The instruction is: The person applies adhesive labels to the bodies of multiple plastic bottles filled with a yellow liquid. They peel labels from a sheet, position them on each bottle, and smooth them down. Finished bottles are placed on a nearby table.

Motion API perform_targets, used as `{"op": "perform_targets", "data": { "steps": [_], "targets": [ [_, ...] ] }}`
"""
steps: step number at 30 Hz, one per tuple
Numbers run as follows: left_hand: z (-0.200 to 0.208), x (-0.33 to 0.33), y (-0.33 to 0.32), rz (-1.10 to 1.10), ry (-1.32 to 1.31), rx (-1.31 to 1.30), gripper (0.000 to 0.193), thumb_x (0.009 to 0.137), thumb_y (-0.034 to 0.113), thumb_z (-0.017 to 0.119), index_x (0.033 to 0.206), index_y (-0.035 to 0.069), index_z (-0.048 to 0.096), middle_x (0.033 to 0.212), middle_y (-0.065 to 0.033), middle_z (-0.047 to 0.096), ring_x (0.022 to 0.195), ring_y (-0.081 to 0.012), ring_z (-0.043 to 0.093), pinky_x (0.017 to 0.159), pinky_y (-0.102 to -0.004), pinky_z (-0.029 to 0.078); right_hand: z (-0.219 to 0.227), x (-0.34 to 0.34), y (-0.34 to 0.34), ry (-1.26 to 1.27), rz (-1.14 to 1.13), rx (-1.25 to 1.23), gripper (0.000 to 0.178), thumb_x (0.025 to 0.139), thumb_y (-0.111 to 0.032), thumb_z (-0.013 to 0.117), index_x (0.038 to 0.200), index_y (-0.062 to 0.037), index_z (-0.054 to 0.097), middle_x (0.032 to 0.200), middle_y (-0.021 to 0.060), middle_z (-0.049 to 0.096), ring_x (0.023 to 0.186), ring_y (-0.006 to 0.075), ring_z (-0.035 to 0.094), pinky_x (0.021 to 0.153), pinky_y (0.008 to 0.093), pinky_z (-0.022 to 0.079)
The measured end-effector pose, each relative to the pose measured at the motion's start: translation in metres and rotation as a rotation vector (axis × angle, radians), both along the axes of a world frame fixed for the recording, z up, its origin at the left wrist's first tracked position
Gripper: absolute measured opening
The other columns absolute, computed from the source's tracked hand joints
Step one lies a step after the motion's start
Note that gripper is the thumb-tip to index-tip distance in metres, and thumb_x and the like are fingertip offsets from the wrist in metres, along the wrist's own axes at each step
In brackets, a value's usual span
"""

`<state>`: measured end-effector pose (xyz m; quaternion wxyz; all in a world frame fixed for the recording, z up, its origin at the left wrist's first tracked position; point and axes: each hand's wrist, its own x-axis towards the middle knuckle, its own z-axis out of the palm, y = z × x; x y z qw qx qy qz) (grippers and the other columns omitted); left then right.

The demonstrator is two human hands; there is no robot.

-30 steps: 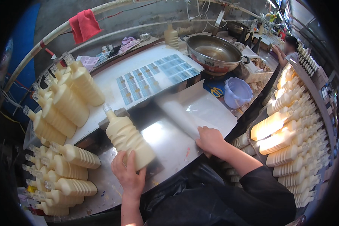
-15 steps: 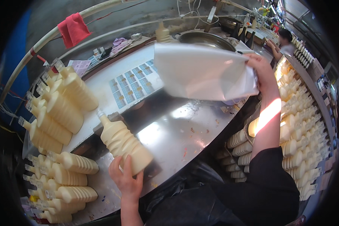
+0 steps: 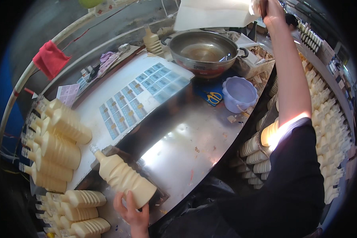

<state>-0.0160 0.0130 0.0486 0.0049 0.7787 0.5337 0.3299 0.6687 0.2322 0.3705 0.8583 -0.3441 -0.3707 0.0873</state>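
A cream-coloured ribbed bottle (image 3: 125, 176) lies slantwise on a dark stand, its clear threaded neck pointing up and left. My left hand (image 3: 133, 209) is closed around its base. High at the upper right, my right hand (image 3: 272, 15) grips one end of a large white sheet (image 3: 214, 14), which reaches past the top edge of the view. The fingers on that side are partly cut off. Blue-and-white labels (image 3: 125, 107) lie in rows on a white board (image 3: 81, 137) beyond the bottle.
Similar cream bottles (image 3: 61, 150) are stacked at left, with more (image 3: 319, 131) at right. A wide metal pan (image 3: 204, 49) stands at the back. Nearer are a purple bucket (image 3: 238, 94) and yellow-handled scissors (image 3: 213, 98). A red cloth (image 3: 51, 59) hangs from a pipe.
My right hand has lifted the white sheet up and away, uncovering more labels, the pan, the bucket and the scissors. The view has shifted; my left hand still holds the bottle's base.
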Motion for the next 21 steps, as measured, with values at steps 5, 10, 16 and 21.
{"op": "perform_targets", "data": {
  "steps": [5, 10, 16, 21],
  "targets": [
    [-0.004, -0.004, 0.001, 0.011, 0.052, -0.015, 0.060, 0.069, 0.012, 0.079, 0.126, 0.003, 0.060, 0.136, -0.0225, 0.045, 0.126, -0.0448, 0.046, 0.105, -0.0537, 0.041, 0.033, 0.023, 0.012, -0.311, -0.777, 0.005, 0.021, 0.098, -0.018, 0.049, 0.093, -0.0062, 0.065, 0.075, 0.0114, 0.064, 0.067, 0.0270, 0.064, 0.060, 0.0384, 0.049],
    [0.000, 0.000, 0.002, -0.042, 0.042, 0.016, 0.066, 0.074, 0.006, 0.079, 0.137, 0.000, 0.058, 0.144, -0.0214, 0.041, 0.128, -0.0432, 0.049, 0.102, -0.0531, 0.049, 0.002, 0.091, 0.005, -0.616, -1.192, -0.066, 0.030, 0.097, -0.016, 0.046, 0.117, -0.0042, 0.064, 0.103, 0.0231, 0.068, 0.108, 0.0394, 0.064, 0.093, 0.0442, 0.049],
    [0.003, 0.006, 0.003, 0.000, 0.069, 0.024, 0.064, 0.076, 0.014, 0.081, 0.135, 0.001, 0.058, 0.138, -0.0229, 0.045, 0.125, -0.0436, 0.050, 0.103, -0.0541, 0.046, -0.160, 0.212, 0.012, -0.987, -0.833, -0.851, 0.047, 0.090, -0.042, 0.062, 0.115, -0.0028, 0.069, 0.110, 0.0188, 0.073, 0.104, 0.0380, 0.069, 0.092, 0.0424, 0.053],
    [0.005, 0.005, 0.004, 0.008, 0.079, 0.030, 0.065, 0.076, 0.018, 0.082, 0.135, 0.002, 0.058, 0.138, -0.0229, 0.046, 0.126, -0.0434, 0.050, 0.104, -0.0540, 0.046, -0.221, 0.207, 0.009, -1.171, -0.701, -1.905, 0.029, 0.072, -0.016, 0.087, 0.093, 0.0006, 0.077, 0.103, 0.0222, 0.073, 0.093, 0.0289, 0.076, 0.075, 0.0375, 0.059]
  ]
}}
